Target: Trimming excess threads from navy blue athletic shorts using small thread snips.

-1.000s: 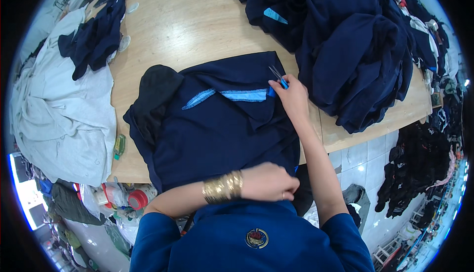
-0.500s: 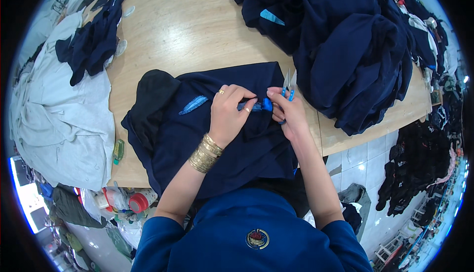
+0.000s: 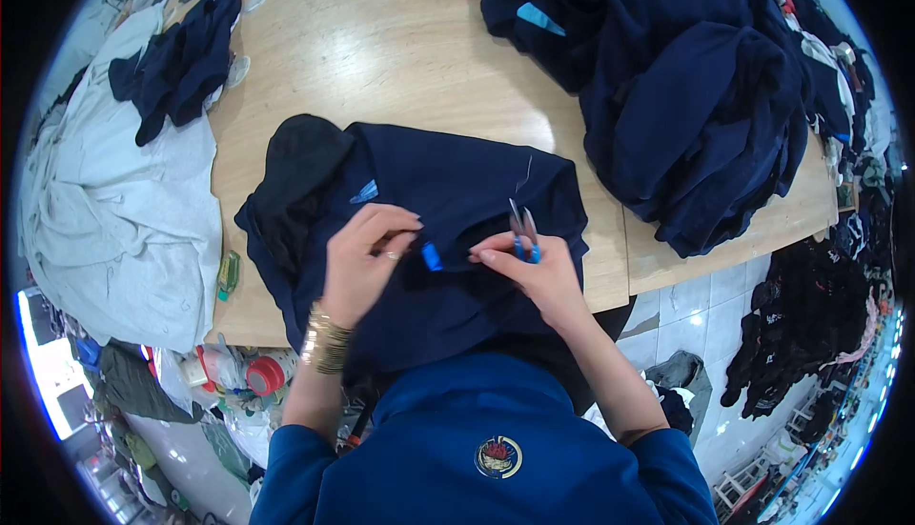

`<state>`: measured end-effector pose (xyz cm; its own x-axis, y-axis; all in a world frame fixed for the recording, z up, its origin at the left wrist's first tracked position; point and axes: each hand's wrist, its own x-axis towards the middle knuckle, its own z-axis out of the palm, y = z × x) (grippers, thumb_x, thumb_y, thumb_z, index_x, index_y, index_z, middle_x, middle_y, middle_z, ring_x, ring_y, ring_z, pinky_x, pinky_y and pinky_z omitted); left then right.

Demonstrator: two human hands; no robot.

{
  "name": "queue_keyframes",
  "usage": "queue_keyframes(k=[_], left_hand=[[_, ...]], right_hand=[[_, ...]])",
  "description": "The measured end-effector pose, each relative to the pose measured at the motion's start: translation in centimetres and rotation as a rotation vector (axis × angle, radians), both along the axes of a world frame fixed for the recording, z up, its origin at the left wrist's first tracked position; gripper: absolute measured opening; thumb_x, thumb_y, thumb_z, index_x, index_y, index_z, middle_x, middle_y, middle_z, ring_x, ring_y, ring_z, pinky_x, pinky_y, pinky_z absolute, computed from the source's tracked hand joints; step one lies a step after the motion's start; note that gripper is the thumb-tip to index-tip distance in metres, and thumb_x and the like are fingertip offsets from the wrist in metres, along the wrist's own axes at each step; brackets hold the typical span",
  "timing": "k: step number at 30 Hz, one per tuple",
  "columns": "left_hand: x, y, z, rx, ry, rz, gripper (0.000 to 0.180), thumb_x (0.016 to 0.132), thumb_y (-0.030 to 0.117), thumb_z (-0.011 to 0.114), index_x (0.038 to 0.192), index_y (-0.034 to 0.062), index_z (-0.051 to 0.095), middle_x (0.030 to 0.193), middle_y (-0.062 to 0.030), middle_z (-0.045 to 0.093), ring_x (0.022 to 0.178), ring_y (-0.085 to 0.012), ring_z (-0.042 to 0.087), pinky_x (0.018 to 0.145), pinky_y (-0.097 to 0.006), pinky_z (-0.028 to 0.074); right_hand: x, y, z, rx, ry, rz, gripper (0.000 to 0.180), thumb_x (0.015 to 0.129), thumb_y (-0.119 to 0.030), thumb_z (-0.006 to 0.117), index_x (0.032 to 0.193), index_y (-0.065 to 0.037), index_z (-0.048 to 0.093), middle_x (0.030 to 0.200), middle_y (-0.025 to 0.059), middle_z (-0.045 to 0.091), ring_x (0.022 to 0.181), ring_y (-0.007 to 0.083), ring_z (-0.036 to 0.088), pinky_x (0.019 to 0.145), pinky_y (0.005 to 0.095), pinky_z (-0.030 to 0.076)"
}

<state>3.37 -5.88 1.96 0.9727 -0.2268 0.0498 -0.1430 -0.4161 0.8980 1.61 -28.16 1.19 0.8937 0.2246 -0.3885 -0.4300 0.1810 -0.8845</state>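
A dark navy garment (image 3: 419, 168) lies across the table in front of me. My left hand (image 3: 360, 263) hovers over its middle, fingers curled together in a pinch; what they hold, if anything, I cannot make out. Just right of those fingertips is a small bright blue piece (image 3: 432, 256). My right hand (image 3: 548, 282) holds small scissors (image 3: 524, 236) with blue handles, blades pointing away from me, while its thumb and forefinger press together over the cloth. A thin pale thread (image 3: 527, 172) shows beyond the blades. A light blue patch (image 3: 365, 191) sits on the garment's left part.
A large navy fabric heap (image 3: 696, 115) covers the table's right side. Pale grey cloth (image 3: 124, 211) drapes over the left edge, with dark navy pieces (image 3: 186, 72) on it. A small green-and-yellow item (image 3: 228, 275) lies beside it. Black clothes (image 3: 796, 320) are piled at the right.
My hands have moved apart and toward me, the left one leftward. The bright blue piece, earlier between them, now shows by my left fingertips. The garment has shifted and its light blue patch is partly covered.
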Motion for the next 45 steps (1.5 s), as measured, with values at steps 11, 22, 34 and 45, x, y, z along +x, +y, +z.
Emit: queue_keyframes(k=[11, 22, 34, 45], left_hand=[[-5.2, 1.8, 0.9, -0.492, 0.61, 0.007, 0.022, 0.088, 0.011, 0.057, 0.105, -0.0027, 0.059, 0.103, -0.0139, 0.063, 0.088, -0.0173, 0.064, 0.08, -0.027, 0.05], [-6.5, -0.9, -3.2, -0.989, 0.889, 0.114, 0.043, 0.093, 0.011, 0.048, 0.133, -0.0029, 0.038, 0.129, -0.0192, 0.048, 0.118, -0.0239, 0.05, 0.099, -0.033, 0.042], [-5.4, -3.7, -6.1, -1.45, 0.792, 0.365, 0.014, 0.093, 0.014, 0.051, 0.094, 0.0027, 0.06, 0.113, -0.0131, 0.058, 0.116, -0.0246, 0.05, 0.103, -0.041, 0.039], [-6.3, -2.6, -4.8, -1.328, 0.707, 0.45, 0.016, 0.094, 0.017, 0.049, 0.096, 0.002, 0.053, 0.111, -0.0164, 0.058, 0.113, -0.0274, 0.053, 0.101, -0.043, 0.04]], right_hand=[[0.9, 0.1, -0.5, -0.879, -0.68, 0.115, 0.042, 0.064, 0.003, 0.07, 0.102, -0.014, 0.065, 0.094, 0.0056, 0.057, 0.083, 0.0242, 0.061, 0.069, 0.0306, 0.049], [1.9, 1.0, -4.4, -0.834, -0.659, 0.003, 0.01, 0.077, -0.01, 0.066, 0.086, -0.007, 0.062, 0.08, 0.0035, 0.057, 0.066, 0.0194, 0.059, 0.06, 0.028, 0.045], [0.5, -1.3, -1.7, -0.427, -0.122, -0.121, 0.012, 0.083, -0.015, 0.065, 0.081, -0.003, 0.063, 0.062, -0.0023, 0.054, 0.054, 0.0037, 0.045, 0.049, 0.0198, 0.033], [-5.6, -2.2, -2.1, -0.91, -0.543, 0.154, 0.02, 0.079, -0.017, 0.068, 0.092, -0.005, 0.06, 0.084, 0.0144, 0.06, 0.075, 0.032, 0.061, 0.064, 0.0346, 0.048]])
